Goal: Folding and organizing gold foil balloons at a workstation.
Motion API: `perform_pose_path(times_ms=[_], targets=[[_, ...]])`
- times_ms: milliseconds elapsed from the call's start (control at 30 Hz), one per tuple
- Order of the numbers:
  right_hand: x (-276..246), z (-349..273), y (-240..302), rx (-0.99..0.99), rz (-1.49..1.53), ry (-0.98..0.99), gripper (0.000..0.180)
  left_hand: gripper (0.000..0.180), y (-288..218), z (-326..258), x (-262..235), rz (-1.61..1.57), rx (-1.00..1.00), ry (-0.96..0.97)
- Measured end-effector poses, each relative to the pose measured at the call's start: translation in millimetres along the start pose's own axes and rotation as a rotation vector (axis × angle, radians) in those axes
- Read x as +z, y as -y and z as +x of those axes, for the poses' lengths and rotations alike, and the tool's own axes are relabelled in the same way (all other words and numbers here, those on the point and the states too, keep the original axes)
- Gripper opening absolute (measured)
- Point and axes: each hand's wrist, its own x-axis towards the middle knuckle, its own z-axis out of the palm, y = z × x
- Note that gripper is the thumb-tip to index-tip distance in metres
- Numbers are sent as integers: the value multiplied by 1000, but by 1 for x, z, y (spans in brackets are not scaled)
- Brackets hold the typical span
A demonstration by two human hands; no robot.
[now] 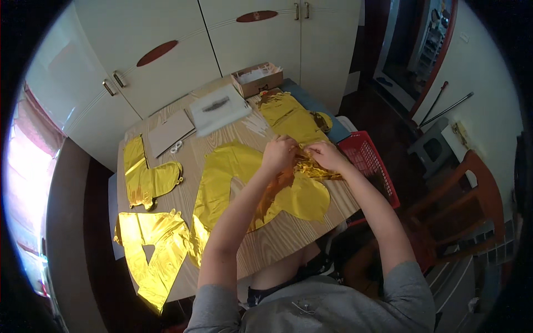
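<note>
My left hand (280,154) and my right hand (326,156) meet over the right part of the table. The fingers of both are closed, pinching a crumpled gold foil balloon (312,168) between them. Beneath my hands and left forearm spreads a large flat gold foil balloon (302,197); it cannot be told where it parts from the crumpled foil. Beyond my hands lies a stack of flat gold foil (288,116). More flat foil balloons rest at the left: an angular one (145,175) farther off and a bright one (155,244) with a hole, overhanging the near left edge.
On the wood-grain table (277,238) stand a cardboard box (261,84) with white contents, a clear plastic bag (219,111), a grey-brown board (171,132), white strips (256,123) and a small white ring-shaped item (176,147). A red basket (369,166) and wooden chair (458,205) are at the right.
</note>
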Motion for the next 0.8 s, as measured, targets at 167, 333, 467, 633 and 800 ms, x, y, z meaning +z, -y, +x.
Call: perform_pose_path(times_ms=[167,333,467,633,800], targets=[[-13,-18,18,-172,-373,-111,43,12,10,10,5,-79,15,-56],[-22,-14,6,225,-188,2,34,25,6,6,4,-105,77,-98],[-21,-8,-4,240,-113,-75,33,29,-13,-4,-6,-71,38,-60],[-22,7,5,369,-81,47,41,21,-2,-20,-2,183,161,-77],[-19,12,-30,418,291,-95,46,24,-25,-26,-13,269,260,-11]])
